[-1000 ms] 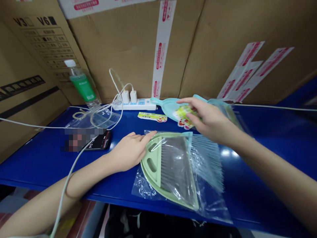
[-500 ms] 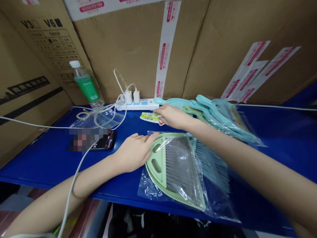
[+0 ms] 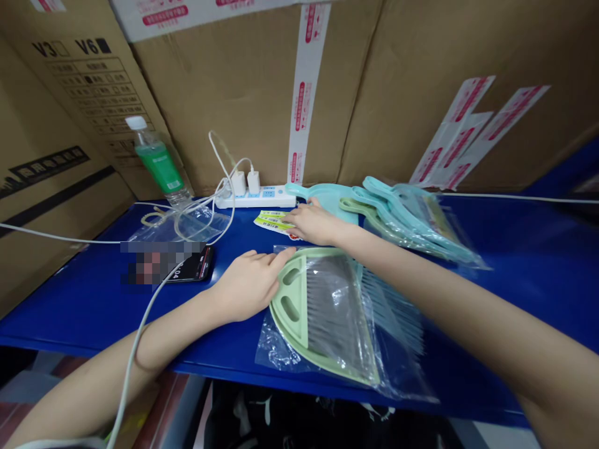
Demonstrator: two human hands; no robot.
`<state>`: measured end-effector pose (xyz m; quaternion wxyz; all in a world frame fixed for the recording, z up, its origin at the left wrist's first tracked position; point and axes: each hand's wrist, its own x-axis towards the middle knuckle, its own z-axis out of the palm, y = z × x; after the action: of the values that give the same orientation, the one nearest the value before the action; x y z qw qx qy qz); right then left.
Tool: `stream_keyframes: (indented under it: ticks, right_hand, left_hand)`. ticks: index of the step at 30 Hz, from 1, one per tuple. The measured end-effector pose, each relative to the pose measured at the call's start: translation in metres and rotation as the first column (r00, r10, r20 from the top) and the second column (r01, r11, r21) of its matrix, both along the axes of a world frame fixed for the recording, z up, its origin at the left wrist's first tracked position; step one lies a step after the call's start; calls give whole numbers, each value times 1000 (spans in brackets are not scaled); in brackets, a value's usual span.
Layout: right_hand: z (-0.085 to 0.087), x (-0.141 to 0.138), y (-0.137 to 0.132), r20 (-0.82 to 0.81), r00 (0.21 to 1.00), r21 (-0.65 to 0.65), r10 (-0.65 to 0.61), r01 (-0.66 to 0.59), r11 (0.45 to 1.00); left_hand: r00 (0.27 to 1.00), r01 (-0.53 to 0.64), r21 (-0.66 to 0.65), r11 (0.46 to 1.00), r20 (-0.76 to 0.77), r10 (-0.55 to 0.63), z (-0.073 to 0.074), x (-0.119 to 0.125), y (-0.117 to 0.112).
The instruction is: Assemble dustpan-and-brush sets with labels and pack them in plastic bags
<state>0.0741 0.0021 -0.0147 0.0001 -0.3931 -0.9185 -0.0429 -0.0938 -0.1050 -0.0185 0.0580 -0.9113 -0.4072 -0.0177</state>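
A light green dustpan and a grey-bristled brush lie together in a clear plastic bag near the table's front. My left hand is closed on the bagged dustpan's left edge, its index finger along the top. Partly beneath this set is a blue brush, also bagged. Beyond them, my right hand is closed at the fingertips on yellow-green and white label cards, which overlap in a fan. It covers their right end. Right behind that hand lies a light blue dustpan.
More bagged blue and green dustpan sets are piled at the back right. A white power strip with chargers and looped cables stands by the cardboard boxes. A bottle and a phone are at left. One cable crosses my left forearm.
My right hand has shifted slightly at the cards, and its index finger is now raised. The cards show more of their fanned edges. My left hand stays on the green dustpan. The view has shifted slightly.
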Motion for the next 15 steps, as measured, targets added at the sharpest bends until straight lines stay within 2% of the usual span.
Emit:
stream_keyframes:
  ticks: [3, 6, 11, 13, 15]
  right_hand:
    - [0, -4, 2, -29, 999, 0, 20, -20, 1000]
    - [8, -3, 2, -90, 995, 6, 30, -30, 1000]
    - [29, 23, -19, -256, 966, 27, 25, -19, 999]
    - [31, 41, -35, -442, 892, -68, -94, 71, 995]
    - [27, 59, -53, -526, 820, -257, -226, 100, 961]
  left_hand:
    - [1000, -2, 2, 1000, -6, 2, 1, 0, -1]
    - [1000, 8, 11, 1000, 8, -8, 1, 0, -2]
    - [995, -68, 21, 997, 78, 66, -1, -1, 0]
    - [987, -114, -3, 993, 117, 114, -1, -1, 1]
    - [974, -159, -51, 986, 152, 165, -2, -1, 3]
